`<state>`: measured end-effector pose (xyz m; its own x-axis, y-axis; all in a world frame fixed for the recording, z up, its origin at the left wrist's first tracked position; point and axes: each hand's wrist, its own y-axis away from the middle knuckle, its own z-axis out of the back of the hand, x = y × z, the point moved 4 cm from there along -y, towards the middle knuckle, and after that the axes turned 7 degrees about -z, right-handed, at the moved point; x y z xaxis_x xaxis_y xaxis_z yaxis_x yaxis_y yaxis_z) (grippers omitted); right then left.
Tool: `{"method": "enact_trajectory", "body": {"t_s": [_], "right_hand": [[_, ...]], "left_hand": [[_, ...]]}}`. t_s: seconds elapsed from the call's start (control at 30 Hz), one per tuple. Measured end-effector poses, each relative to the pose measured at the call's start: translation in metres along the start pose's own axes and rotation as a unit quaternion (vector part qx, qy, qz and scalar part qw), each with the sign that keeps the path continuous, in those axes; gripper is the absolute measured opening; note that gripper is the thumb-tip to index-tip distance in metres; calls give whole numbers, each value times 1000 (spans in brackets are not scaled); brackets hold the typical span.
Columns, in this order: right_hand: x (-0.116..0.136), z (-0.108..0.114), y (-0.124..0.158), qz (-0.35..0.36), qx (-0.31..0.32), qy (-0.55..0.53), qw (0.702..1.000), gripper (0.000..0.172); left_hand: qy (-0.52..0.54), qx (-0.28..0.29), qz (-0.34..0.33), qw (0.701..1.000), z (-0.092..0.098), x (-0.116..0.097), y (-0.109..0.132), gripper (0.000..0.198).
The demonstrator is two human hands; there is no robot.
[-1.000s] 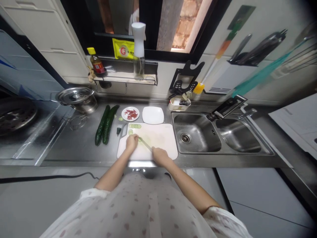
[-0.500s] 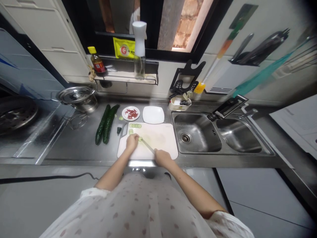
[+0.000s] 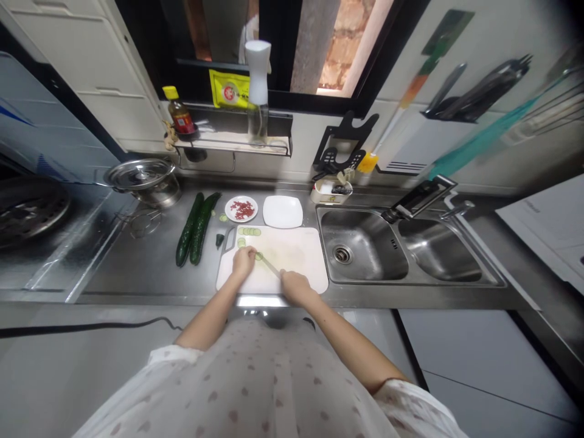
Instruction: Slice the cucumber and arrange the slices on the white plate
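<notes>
On the white cutting board (image 3: 296, 243), my right hand (image 3: 295, 287) is closed round the handle of a knife (image 3: 270, 265), whose blade points up and left. The blade's tip is at a pale green cucumber slice (image 3: 259, 256). My left hand (image 3: 244, 261) is just left of that slice, fingers pressed together; what they hold, if anything, is too small to make out. A row of cucumber slices (image 3: 249, 232) lies along the board's top left, with a few more (image 3: 241, 242) below it.
Two whole cucumbers (image 3: 199, 228), a cucumber end (image 3: 219, 239), a plate of red pieces (image 3: 241, 208) and a white plate (image 3: 283, 212) surround the board's left and back. Right of it is a double sink (image 3: 365, 243); a lidded steel pot (image 3: 155, 185) stands back left.
My right hand has moved slightly left and up with the knife, and the blade has slid a little along with it. My left hand has hardly moved.
</notes>
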<state>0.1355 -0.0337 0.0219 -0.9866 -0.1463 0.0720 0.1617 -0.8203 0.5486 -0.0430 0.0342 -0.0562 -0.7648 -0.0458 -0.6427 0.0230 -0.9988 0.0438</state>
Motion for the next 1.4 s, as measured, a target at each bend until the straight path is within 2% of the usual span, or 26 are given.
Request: {"method": "enact_trajectory", "body": {"t_s": [0.53,0.97,1.4], "right_hand": [[-3,0,7,-4,6,8,1000,29],[2,12,7,4,25,28,999,29],[0,23,-1,10,-4,79,997,32]], "left_hand": [[-6,-2,0,1000,-2,3,0,24],[-2,4,0,1000,-2,4,0,25],[0,7,0,1000,-2,5,-1,23]]}}
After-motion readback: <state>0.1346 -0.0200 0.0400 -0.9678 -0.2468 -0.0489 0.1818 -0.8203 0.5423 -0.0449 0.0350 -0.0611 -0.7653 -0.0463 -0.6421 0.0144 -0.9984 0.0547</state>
